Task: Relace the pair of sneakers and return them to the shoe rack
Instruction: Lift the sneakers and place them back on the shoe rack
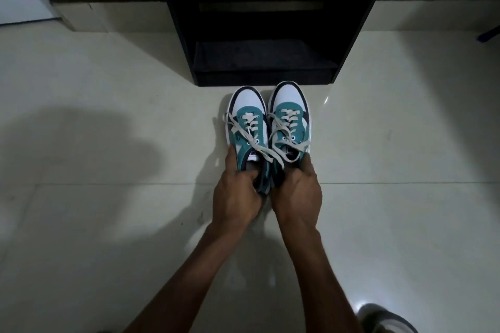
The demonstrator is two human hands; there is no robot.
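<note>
Two teal, white and navy sneakers stand side by side on the pale tiled floor, toes pointing at the black shoe rack (pixel 349 43). My left hand (pixel 235 194) grips the heel of the left sneaker (pixel 247 116). The heel of the right sneaker (pixel 290 105) is held by my right hand (pixel 296 192). Both shoes carry white laces threaded through the eyelets, with loose ends lying across the tongues. The heels are hidden under my fingers.
The shoe rack's lower shelves (pixel 265 58) are dark and hold nothing visible. A tiled wall base (pixel 108 8) runs behind it on both sides. A blue object (pixel 489 34) lies at the right edge. Part of a shoe or foot (pixel 384 317) shows at the bottom right.
</note>
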